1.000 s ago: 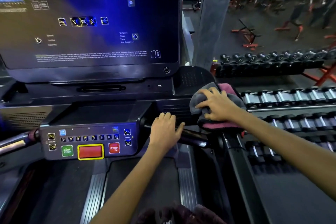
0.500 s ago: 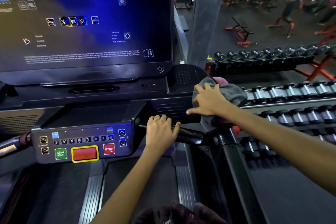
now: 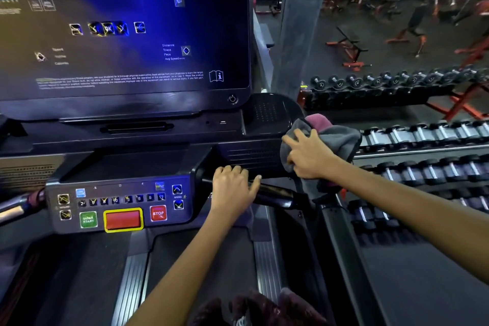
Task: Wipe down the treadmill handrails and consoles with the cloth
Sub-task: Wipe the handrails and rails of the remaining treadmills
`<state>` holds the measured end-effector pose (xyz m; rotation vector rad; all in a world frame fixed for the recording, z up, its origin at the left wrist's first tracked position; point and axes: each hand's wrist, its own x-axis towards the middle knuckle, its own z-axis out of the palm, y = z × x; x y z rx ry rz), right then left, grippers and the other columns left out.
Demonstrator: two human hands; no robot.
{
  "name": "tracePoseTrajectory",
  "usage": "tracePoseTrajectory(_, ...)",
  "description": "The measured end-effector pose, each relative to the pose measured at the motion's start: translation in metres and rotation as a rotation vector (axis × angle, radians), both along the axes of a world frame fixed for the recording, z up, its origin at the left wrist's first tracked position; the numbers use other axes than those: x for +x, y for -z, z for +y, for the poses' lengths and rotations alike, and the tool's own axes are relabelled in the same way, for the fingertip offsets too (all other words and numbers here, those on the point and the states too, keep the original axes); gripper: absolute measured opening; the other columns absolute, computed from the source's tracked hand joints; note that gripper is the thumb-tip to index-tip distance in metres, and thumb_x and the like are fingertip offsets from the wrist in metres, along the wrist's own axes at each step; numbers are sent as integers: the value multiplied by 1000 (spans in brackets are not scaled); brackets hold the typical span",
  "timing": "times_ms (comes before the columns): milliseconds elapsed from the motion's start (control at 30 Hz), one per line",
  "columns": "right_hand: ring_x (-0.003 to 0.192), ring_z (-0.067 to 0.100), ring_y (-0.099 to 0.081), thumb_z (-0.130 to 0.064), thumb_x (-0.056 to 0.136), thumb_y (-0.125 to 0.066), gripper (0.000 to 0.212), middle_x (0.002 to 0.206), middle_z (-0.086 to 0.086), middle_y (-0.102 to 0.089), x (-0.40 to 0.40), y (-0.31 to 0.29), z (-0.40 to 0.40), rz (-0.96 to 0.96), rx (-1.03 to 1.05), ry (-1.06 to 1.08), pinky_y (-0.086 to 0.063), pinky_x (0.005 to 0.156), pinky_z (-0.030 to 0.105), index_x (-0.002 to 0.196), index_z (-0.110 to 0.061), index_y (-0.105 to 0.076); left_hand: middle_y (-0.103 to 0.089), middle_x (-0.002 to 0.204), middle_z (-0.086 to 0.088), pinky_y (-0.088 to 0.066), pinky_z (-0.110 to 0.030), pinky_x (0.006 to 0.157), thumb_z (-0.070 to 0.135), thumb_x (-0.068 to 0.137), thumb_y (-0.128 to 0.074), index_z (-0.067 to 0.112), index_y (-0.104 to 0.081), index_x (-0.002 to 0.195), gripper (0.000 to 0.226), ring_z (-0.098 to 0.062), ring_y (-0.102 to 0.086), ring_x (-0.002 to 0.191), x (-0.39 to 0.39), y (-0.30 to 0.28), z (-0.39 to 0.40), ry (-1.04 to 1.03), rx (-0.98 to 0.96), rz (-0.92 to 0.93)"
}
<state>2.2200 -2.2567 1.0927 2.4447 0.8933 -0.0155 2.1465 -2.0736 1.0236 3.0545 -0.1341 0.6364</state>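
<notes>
The cloth (image 3: 330, 140), grey with a maroon fold showing at its top, lies bunched against the right end of the treadmill console (image 3: 254, 156), over the corner where the vented housing meets the side upright. The right hand (image 3: 308, 157) presses it there with fingers spread and nearly straight, so the fabric is pinned rather than gripped. Just left of the cloth and lower, the left hand (image 3: 232, 190) curls over the black handrail (image 3: 275, 194) that runs out from the console.

With no fingers wrapped round it, the cloth could slide out on a fast stroke and drop down beside the upright, where its lower edge already hangs loose. A sweep that carries far left of the cloth could brush the button panel (image 3: 119, 204); the STOP key (image 3: 158, 213), the green quick-start key (image 3: 88, 219) and the speed arrows sit there, and a press might start the belt underfoot. The large display (image 3: 124, 29), up and left of the cloth, is lit and may respond to a touch too.

Right of the cloth, dumbbell racks (image 3: 423, 140) stand in rows; beyond them, a dim gym floor with red-framed benches (image 3: 349, 47).
</notes>
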Motion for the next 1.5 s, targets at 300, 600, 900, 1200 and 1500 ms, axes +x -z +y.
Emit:
tracePoseTrajectory(300,123,27,-33,-35,88,-48,31,137,1,-37,10,-4,-13,110,31,-73,-37,89,44,114,-35,-64,-58,53,-3,-44,-32,57,45,85,-38,13,-59,52,51,-24,-55,51,-4,-3,1,13,-16,38)
tracePoseTrajectory(600,126,28,-31,-37,89,-57,32,138,1,-37,12,25,-41,140,726,335,-38,98,49,121,-39,-61,-67,87,-4,-46,-37,78,49,89,-30,11,-67,91,53,-24,-62,81,-6,-12,-4,-26,-26,199)
tracePoseTrajectory(900,118,38,-39,-33,91,-56,33,127,12,-42,87,21,-23,186,1051,657,-37,102,49,123,-27,-61,-8,158,-13,-3,-33,118,45,96,-40,3,-12,149,73,-23,-6,146,56,-40,-35,190,-19,330)
tracePoseTrajectory(1200,115,33,-41,-27,89,-55,32,124,7,-44,69,39,-36,147,1064,615,-42,95,49,120,-35,-62,-7,158,-15,-2,-36,119,41,99,-31,-1,-8,149,69,-24,-4,146,137,-31,-58,120,-113,391)
tracePoseTrajectory(1500,118,33,-43,-31,87,-58,33,126,10,-47,154,31,-22,249,1071,644,-39,103,44,120,-35,-62,-16,156,-16,-10,-40,118,50,83,-2,1,-17,148,83,-26,-13,145,138,-19,-64,52,-62,307)
